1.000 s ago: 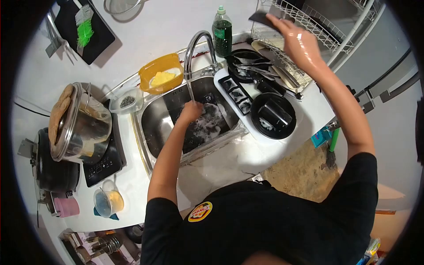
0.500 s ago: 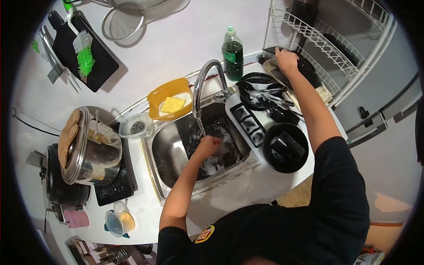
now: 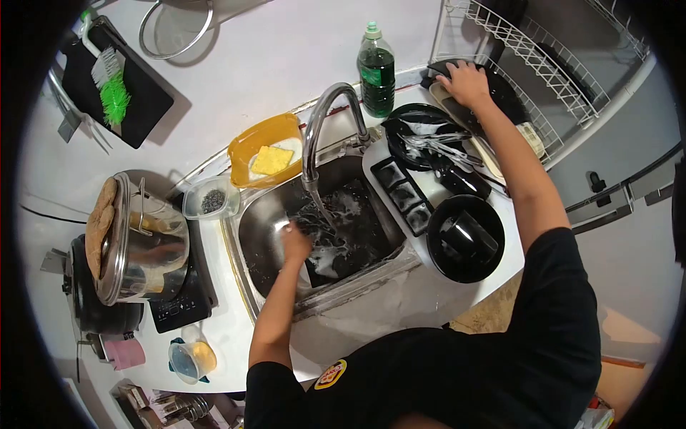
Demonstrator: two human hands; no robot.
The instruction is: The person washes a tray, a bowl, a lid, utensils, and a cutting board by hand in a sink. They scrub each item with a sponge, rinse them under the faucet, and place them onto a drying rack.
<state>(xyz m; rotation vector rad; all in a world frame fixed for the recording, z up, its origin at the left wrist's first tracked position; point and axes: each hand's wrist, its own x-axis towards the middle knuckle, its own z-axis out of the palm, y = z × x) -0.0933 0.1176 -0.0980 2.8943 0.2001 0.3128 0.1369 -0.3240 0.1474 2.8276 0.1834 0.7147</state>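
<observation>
Partly hidden: item beneath right hand

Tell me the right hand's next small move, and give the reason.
Probably lift the right hand off the dark item at the wire rack and bring it over to the sink: the item seems to be resting there, water is running from the tap, and foamy cutlery lies beside the sink.

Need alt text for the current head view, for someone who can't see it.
A person's left hand is in a steel sink beside running water from a curved faucet; the right hand is at dark items by a wire rack. Black dishes and soapy cutlery sit right of the sink.
</observation>
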